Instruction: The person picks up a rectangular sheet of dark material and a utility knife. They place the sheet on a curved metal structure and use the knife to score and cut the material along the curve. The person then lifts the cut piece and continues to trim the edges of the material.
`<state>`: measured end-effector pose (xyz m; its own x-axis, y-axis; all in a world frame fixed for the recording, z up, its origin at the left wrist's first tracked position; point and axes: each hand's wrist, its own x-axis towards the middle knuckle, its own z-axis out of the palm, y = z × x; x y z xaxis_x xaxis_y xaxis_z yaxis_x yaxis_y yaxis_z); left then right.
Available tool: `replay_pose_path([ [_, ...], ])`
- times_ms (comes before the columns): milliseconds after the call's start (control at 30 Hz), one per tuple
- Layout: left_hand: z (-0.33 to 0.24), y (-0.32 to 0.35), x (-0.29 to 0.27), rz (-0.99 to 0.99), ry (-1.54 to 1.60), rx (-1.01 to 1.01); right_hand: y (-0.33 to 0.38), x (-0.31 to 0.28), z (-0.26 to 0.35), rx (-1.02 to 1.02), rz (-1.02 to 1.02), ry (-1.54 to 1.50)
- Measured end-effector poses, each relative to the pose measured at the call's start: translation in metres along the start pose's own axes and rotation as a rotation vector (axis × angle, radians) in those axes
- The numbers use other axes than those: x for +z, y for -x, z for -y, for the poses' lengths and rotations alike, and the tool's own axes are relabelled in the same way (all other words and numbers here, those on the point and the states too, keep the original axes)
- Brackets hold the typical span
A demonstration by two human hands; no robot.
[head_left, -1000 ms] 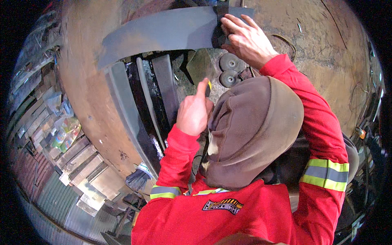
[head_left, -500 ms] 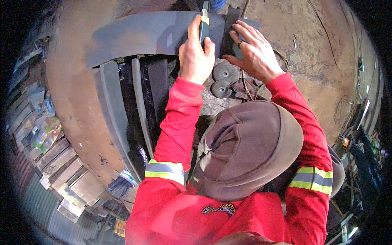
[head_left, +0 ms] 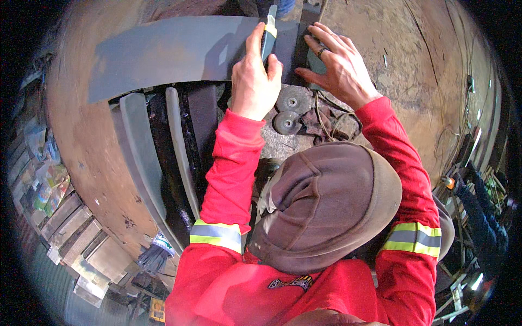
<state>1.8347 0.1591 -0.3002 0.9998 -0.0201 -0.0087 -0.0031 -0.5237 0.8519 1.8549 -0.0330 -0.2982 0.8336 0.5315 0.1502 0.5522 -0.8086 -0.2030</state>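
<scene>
My left hand (head_left: 253,76) is shut on a grey utility knife with a yellow band (head_left: 268,31), its tip set against a wide grey sheet (head_left: 174,51) at the top of the view. My right hand (head_left: 337,65) lies flat with fingers spread on the sheet's dark right end, just right of the knife, a ring on one finger. Both arms are in red sleeves with reflective bands, and my brown hood fills the centre.
Two round grinding discs (head_left: 290,101) and a tangle of cable and cloth (head_left: 331,120) lie just below my hands. Long curved grey strips (head_left: 140,157) lean at the left. A blue brush (head_left: 155,252) and shelves of coloured packets (head_left: 46,185) sit at the lower left.
My left hand has risen with the knife from near my hood up to the grey sheet. My right hand has stayed pressed on the sheet's right end.
</scene>
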Motion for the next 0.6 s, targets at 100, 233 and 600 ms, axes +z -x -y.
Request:
replay_pose_path([
  [100, 0.0000, -0.0012, -0.0003, 0.024, 0.023, -0.013, 0.0011, 0.0021, -0.0024, 0.007, -0.002, -0.010],
  [233, -0.0014, -0.0009, -0.0005, 0.026, 0.014, -0.004, 0.0013, 0.0014, -0.0038, 0.011, 0.012, -0.004],
  [600, 0.0070, 0.0018, 0.0005, -0.030, 0.056, 0.071, -0.0009, 0.0020, -0.0041, 0.028, -0.024, -0.089],
])
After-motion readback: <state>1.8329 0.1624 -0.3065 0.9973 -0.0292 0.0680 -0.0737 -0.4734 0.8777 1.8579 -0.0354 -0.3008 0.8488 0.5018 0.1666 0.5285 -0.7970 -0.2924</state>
